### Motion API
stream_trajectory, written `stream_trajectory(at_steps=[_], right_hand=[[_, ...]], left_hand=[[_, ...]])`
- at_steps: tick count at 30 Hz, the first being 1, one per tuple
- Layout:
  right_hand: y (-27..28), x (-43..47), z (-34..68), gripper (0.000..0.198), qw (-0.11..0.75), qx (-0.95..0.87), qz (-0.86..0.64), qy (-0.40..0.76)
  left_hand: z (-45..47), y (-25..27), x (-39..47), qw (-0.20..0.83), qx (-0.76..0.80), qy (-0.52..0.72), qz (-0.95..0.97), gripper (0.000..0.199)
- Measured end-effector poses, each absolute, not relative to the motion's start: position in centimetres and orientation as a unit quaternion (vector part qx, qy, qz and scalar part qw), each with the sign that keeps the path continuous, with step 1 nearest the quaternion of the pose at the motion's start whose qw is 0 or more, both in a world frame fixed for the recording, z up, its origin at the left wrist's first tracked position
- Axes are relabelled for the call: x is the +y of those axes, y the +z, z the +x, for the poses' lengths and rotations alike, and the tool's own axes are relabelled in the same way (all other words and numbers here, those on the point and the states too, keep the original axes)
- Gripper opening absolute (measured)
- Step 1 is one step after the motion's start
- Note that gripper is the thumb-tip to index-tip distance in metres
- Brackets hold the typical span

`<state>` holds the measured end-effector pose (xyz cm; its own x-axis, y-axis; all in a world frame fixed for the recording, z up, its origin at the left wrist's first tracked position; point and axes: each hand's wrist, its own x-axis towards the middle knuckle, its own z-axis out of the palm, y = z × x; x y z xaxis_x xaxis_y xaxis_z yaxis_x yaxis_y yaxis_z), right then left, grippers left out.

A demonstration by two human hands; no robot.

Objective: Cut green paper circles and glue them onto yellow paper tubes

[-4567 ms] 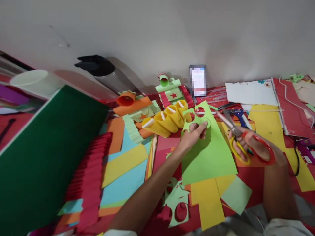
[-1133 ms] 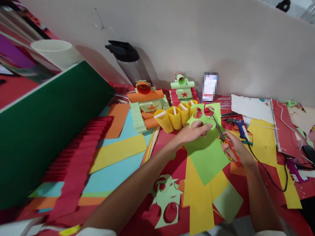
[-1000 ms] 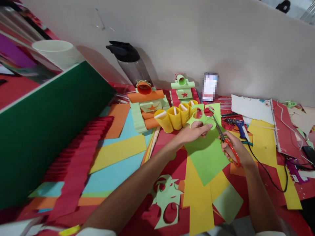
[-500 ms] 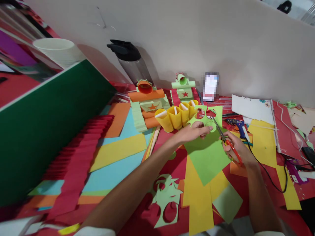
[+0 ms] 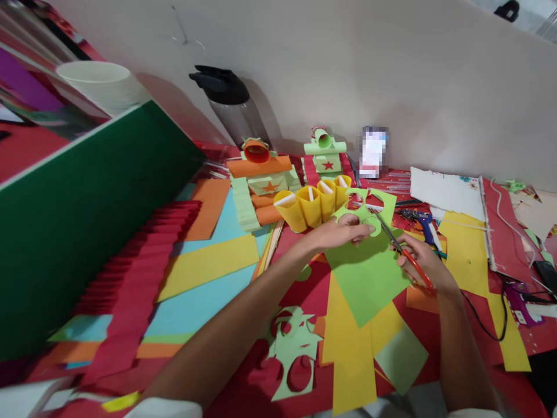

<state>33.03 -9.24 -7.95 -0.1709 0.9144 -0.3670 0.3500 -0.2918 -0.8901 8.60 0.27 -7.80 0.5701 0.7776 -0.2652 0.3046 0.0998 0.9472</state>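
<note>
Pinched between the fingers of my left hand (image 5: 348, 232) is a sheet of light green paper (image 5: 386, 201) with round holes cut out of it. A pale green circle (image 5: 371, 226) shows at my thumb tip. My right hand (image 5: 420, 261) grips the red handles of a pair of scissors (image 5: 415, 267), whose blades point up and left against the paper near the circle. Under both hands lies a larger green sheet (image 5: 363, 290). Just behind my left hand stand several rolled yellow paper tubes (image 5: 310, 208) with white strips inside.
Two paper models stand at the back, an orange-and-green one (image 5: 261, 180) and a green one (image 5: 326, 157), near a bottle (image 5: 237, 107) and a phone (image 5: 373, 152). A glue gun (image 5: 424, 223) lies right. Pale green scraps (image 5: 298, 348) lie in front; a green board (image 5: 96, 215) rises left.
The scissors and my right hand have shifted slightly to the right and down, and the cut paper has tilted a little. My left hand still holds it.
</note>
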Motion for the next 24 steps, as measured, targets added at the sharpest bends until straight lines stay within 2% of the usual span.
stream_trajectory(at_steps=[7,12,16,24], right_hand=[[-7.7,-9.2,32.6,0.034,0.269,-0.513,-0.600,0.552],[-7.9,-9.1,32.5,0.045,0.281,-0.530,-0.588,0.543],[-8.2,-9.1,32.7,0.057,0.284,-0.543,-0.552,0.566],[-8.8,-9.2,33.0,0.066,0.296,-0.557,-0.538,0.560]], left_hand=[[10.1,-8.9,0.0,0.629,0.352,0.297,0.626,0.052],[11.4,-10.1,-0.4,0.611,0.361,0.379,0.594,0.049],[11.6,-10.4,-0.5,0.579,0.376,0.392,0.607,0.045],[11.6,-10.2,-0.6,0.535,0.397,0.377,0.644,0.046]])
